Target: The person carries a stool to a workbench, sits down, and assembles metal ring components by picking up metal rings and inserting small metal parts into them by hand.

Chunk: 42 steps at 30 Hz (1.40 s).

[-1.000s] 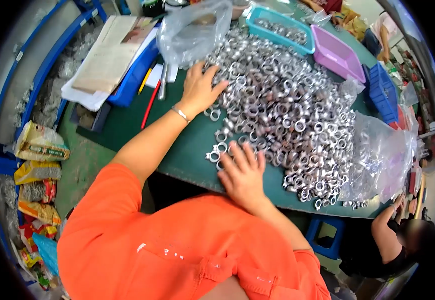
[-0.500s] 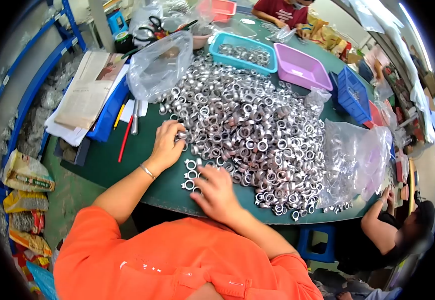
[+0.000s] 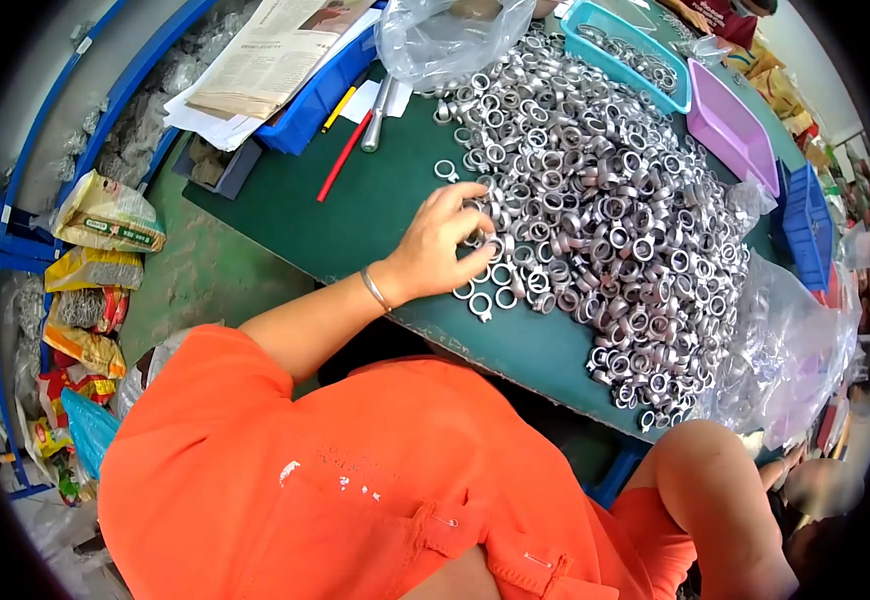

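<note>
A large heap of small silver metal rings (image 3: 605,210), each with a little lug, covers much of the green table. At the heap's near left edge is my left hand (image 3: 437,245), a bracelet on its wrist. Its thumb and fingers are curved and apart, touching loose rings, with a few showing between them. Several rings (image 3: 483,305) lie flat just below the thumb. My right arm (image 3: 710,490) is bent, elbow raised at the table's near right edge, the forearm running down out of view. The right hand itself is not visible.
A clear plastic bag (image 3: 450,40), a metal-handled tool (image 3: 379,115), a red pencil (image 3: 345,157) and a blue tray (image 3: 320,100) with newspaper lie left. Beyond the heap stand a turquoise basin (image 3: 575,45) and a purple basin (image 3: 730,120). Other people are partly visible at the far right edges.
The view has swung left and down. My right hand has left the rings and gone out of view at lower right. My left hand stays at the heap's left edge.
</note>
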Available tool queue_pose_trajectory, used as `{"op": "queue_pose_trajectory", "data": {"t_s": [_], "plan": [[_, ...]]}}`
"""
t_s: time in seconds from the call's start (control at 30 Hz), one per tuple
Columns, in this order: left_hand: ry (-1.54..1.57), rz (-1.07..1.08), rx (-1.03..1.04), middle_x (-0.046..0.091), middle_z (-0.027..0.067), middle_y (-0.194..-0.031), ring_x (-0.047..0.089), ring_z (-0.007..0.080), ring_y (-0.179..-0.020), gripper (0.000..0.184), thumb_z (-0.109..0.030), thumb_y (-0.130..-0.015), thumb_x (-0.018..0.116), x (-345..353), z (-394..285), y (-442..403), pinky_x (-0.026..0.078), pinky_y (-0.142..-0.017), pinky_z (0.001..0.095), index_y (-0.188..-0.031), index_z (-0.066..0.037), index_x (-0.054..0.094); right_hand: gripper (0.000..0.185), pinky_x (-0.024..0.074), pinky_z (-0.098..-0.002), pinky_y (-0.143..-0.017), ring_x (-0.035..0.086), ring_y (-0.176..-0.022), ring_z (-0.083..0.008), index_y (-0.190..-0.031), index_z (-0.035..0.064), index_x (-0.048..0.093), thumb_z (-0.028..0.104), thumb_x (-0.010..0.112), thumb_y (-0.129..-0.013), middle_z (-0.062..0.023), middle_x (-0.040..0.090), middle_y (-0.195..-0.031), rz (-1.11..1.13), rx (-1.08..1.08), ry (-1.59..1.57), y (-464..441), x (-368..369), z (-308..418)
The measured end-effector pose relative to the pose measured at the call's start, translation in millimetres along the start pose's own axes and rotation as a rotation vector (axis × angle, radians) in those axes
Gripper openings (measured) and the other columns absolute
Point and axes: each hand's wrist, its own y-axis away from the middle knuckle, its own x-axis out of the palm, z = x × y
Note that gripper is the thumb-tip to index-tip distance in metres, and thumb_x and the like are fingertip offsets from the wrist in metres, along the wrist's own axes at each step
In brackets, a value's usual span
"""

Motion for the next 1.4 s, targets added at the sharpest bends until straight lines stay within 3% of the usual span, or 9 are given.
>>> {"op": "queue_pose_trajectory", "data": {"t_s": [0.1,0.27,0.37,0.7,0.8,0.9,1.13,1.33,1.4], "plan": [[-0.137,-0.110,0.016,0.056,0.0119,-0.096,0.053,0.0285,-0.092,0.011,-0.009,-0.072,0.064,-10.8,18.4,-17.4,0.042,-0.081,0.0360,-0.080,-0.005,0.059,0.022,0.0449,-0.0352,-0.076,0.055,-0.086,-0.0275,-0.089,0.0022,0.057,-0.001,0.064,-0.069,-0.0118,0.057,-0.094,0.001,-0.016,0.005,-1.2,2.7,1.3],[-0.107,0.106,-0.256,0.059,0.0133,-0.085,0.056,0.0321,-0.084,0.011,-0.013,-0.077,0.059,-6.5,46.4,-36.8,0.045,-0.075,0.0396,-0.082,-0.004,0.063,0.023,0.0451,-0.0339,-0.075,0.056,-0.085,-0.0268,-0.091,0.0009,0.056,-0.003,0.062,-0.070,-0.0122,0.058,-0.094,-0.007,-0.017,0.021,0.3,7.1,6.3],[-0.059,0.135,-0.281,0.058,0.0117,-0.078,0.058,0.0233,-0.066,0.016,-0.016,-0.079,0.063,-0.2,48.7,-38.4,0.046,-0.061,0.0323,-0.084,0.000,0.063,0.023,0.0453,-0.0332,-0.074,0.056,-0.084,-0.0264,-0.092,0.0001,0.056,-0.005,0.060,-0.070,-0.0124,0.058,-0.095,-0.016,-0.005,0.055,-0.1,7.8,11.9],[0.016,0.230,-0.018,0.061,0.0069,-0.094,0.057,0.0239,-0.091,0.008,-0.008,-0.073,0.067,-15.5,16.1,-20.8,0.044,-0.080,0.0325,-0.078,-0.003,0.063,0.025,0.0458,-0.0308,-0.072,0.057,-0.082,-0.0250,-0.096,-0.0026,0.056,-0.010,0.055,-0.072,-0.0133,0.059,-0.096,-0.216,0.069,0.267,13.5,1.4,15.4],[0.080,0.303,0.080,0.062,0.0077,-0.102,0.056,0.0254,-0.100,0.007,-0.009,-0.073,0.067,-15.2,6.7,-7.9,0.042,-0.086,0.0356,-0.079,-0.006,0.065,0.026,0.0460,-0.0300,-0.072,0.058,-0.081,-0.0246,-0.097,-0.0034,0.056,-0.011,0.053,-0.073,-0.0135,0.060,-0.096,-0.415,0.432,0.644,46.9,4.5,-15.4],[-0.018,0.256,0.143,0.059,0.0081,-0.111,0.051,0.0275,-0.110,0.012,-0.008,-0.070,0.068,-8.3,-6.3,15.3,0.037,-0.093,0.0395,-0.081,-0.008,0.065,0.034,0.0445,-0.0328,-0.079,0.055,-0.090,-0.0303,-0.105,-0.0024,0.056,-0.012,0.051,-0.072,-0.0160,0.058,-0.096,0.115,0.936,0.957,108.2,21.8,-71.7],[0.041,0.189,0.065,0.063,0.0064,-0.105,0.056,0.0238,-0.107,0.010,-0.005,-0.070,0.067,-0.8,-20.0,27.2,0.027,-0.102,0.0496,-0.079,-0.007,0.065,0.034,0.0401,-0.0362,-0.069,0.052,-0.088,-0.0276,-0.103,0.0007,0.058,0.009,0.065,-0.071,-0.0089,0.054,-0.100,0.191,1.023,1.206,189.6,64.4,-111.1],[0.152,0.072,0.138,0.062,0.0110,-0.092,0.060,0.0206,-0.083,0.015,0.002,-0.070,0.068,-3.7,-41.7,24.6,0.048,-0.075,0.0286,-0.084,-0.001,0.064,0.031,0.0419,-0.0357,-0.068,0.055,-0.083,-0.0275,-0.094,0.0038,0.057,0.007,0.071,-0.067,-0.0101,0.058,-0.093,-0.035,0.891,1.077,200.7,73.7,-104.4],[0.489,0.220,-0.246,0.060,0.0100,-0.094,0.060,0.0136,-0.080,0.020,0.004,-0.072,0.068,-1.8,-54.4,29.3,0.049,-0.064,0.0218,-0.091,0.001,0.063,0.032,0.0488,-0.0303,-0.062,0.058,-0.074,-0.0250,-0.092,0.0015,0.055,-0.001,0.072,-0.065,-0.0114,0.058,-0.089,-0.228,0.986,0.845,193.8,83.4,-100.7]]}}
